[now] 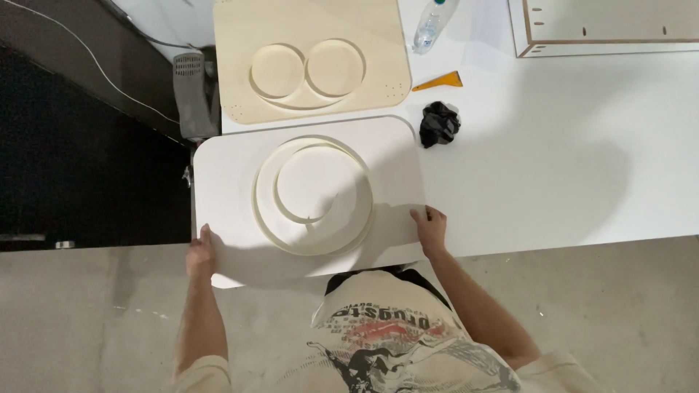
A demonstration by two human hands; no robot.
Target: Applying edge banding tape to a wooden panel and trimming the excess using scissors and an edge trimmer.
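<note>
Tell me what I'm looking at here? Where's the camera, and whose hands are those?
The camera sits on a person's head and looks straight down, so you see their arms and printed shirt from above. No machine here, just two bare hands. The left hand and the right hand each hold a side edge of a white board with round rings cut in it. The board lies on a white table and sticks out past its near edge. Behind it lie a wooden board with round cut-outs, a bottle, an orange wedge, a crumpled black lump and a framed panel. Below is grey floor.
</note>
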